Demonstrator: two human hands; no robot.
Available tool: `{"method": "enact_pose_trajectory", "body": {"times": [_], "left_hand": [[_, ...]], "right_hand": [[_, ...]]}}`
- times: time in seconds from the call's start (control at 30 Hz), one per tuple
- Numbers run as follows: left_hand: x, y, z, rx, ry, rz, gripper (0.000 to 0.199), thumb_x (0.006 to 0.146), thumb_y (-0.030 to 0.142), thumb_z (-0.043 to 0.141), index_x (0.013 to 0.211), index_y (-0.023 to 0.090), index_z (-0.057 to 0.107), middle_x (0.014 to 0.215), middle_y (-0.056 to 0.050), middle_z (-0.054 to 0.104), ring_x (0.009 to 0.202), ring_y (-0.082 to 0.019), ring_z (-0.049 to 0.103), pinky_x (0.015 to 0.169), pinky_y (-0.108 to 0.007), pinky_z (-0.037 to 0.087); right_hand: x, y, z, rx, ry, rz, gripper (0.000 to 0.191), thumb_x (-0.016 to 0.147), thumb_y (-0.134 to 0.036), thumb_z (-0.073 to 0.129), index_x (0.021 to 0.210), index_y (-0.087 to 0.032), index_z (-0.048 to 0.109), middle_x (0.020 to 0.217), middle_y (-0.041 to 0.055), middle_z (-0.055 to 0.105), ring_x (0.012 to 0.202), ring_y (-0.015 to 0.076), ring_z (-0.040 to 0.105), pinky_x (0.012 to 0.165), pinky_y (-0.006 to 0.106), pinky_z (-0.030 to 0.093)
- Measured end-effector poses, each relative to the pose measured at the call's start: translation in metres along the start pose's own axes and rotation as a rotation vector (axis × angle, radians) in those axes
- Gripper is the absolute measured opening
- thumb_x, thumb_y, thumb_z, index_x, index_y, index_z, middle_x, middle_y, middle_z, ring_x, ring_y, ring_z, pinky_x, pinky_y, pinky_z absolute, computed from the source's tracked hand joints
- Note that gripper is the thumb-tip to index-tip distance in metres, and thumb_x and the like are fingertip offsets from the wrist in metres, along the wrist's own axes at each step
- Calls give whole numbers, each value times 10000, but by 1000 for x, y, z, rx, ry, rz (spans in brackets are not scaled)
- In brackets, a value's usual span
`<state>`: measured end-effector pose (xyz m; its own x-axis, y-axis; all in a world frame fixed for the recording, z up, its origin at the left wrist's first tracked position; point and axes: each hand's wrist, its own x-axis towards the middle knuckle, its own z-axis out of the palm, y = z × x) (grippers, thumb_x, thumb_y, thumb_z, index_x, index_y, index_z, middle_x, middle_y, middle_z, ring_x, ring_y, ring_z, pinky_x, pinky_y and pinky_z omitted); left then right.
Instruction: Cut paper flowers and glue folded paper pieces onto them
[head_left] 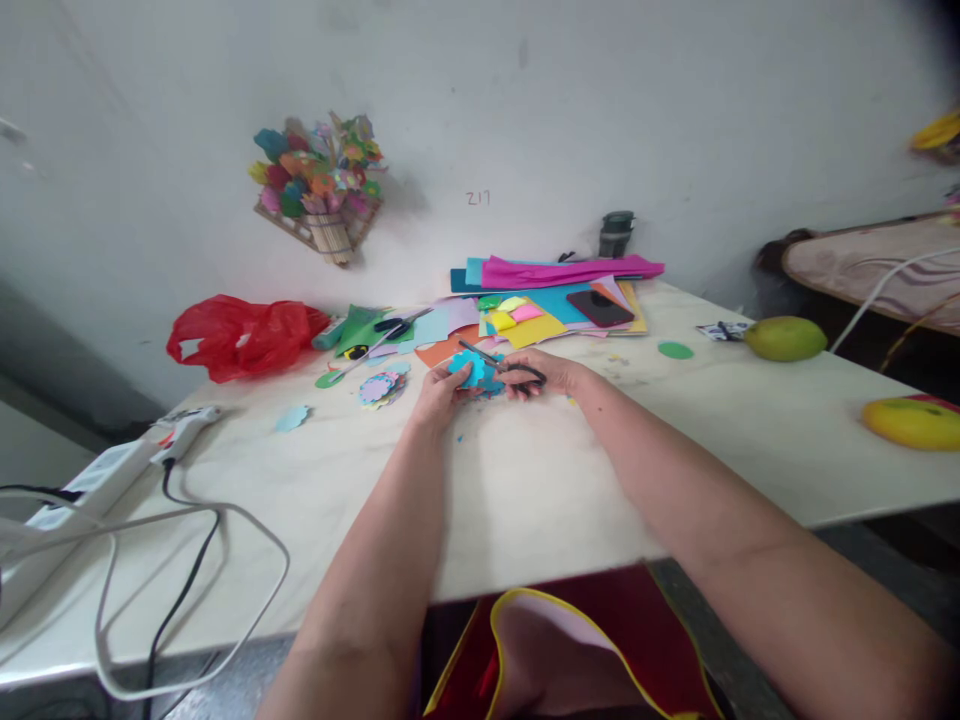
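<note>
Fingers of the left hand (pixel 442 396) are closing on a scalloped blue paper piece (pixel 466 369), pinching its near side, while those of the right hand (pixel 534 371) are curling around dark-handled scissors (pixel 491 361). Both forearms are stretching forward over the worktop (pixel 540 490), converging. The blue paper piece is sticking up beyond the left thumb, beside the blades.

White table (pixel 525 500) bearing colored papers (pixel 536 312).

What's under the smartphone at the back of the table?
Coloured paper sheets lie beneath the smartphone, with blue and yellow ones showing around it; whatever its body covers is hidden.
</note>
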<state>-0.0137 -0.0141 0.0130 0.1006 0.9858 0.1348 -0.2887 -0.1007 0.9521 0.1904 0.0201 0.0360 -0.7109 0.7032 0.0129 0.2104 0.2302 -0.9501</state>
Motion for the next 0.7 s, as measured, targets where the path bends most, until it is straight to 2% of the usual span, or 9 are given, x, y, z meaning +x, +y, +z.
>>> {"method": "enact_pose_trajectory", "body": {"times": [0.1, 0.37, 0.7], "left_hand": [[-1, 1, 1, -18, -6, -7, 371, 567, 361, 819, 786, 106, 663, 736, -55, 688, 664, -154, 646, 653, -286, 558], [1, 0, 4, -82, 46, 53, 329, 512, 338, 844, 630, 98, 654, 602, -32, 649, 536, -117, 596, 583, -261, 538], [0, 1, 5, -101, 70, 23, 332, 515, 278, 847, 737, 101, 676, 720, -45, 694, 590, -119, 626, 585, -241, 560]], "right_hand": [[-1, -2, 1, 5, -3, 4, 237, 787, -352, 631, 806, -125, 565, 616, 15, 639, 421, 55, 523, 322, 142, 306], [2, 0, 4, 28, 8, -33, 254, 786, -373, 628, 775, -130, 555, 641, 20, 646, 448, 64, 549, 315, 142, 309], [5, -1, 12, 74, 69, -39, 242, 776, -350, 643, 748, -128, 552, 597, 2, 626, 394, 56, 521, 282, 140, 283]]}}
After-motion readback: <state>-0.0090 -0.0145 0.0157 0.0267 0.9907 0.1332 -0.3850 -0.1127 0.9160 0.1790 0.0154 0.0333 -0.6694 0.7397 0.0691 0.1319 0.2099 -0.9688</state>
